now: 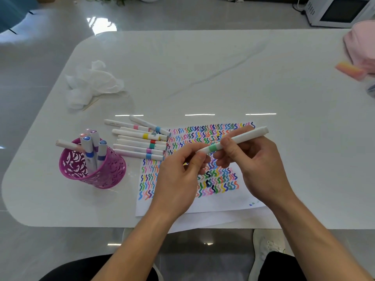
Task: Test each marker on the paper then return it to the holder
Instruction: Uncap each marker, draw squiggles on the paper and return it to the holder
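Green-banded and white, the marker (243,137) is hanging level between both hands, above the paper (213,204) of coloured squiggles. The right hand (255,165) is gripping the barrel, thumb and fingers curled round it just right of the band. The left hand (178,175) is pinching the marker's other end between thumb and fingertips. Whether a cap is sitting there cannot be told. Left of the left fingers, loose markers (140,142) are lying in a row on the table (223,67). Further left the purple holder (95,175) is standing with several markers in it, and a tissue (89,84) is lying beyond it.
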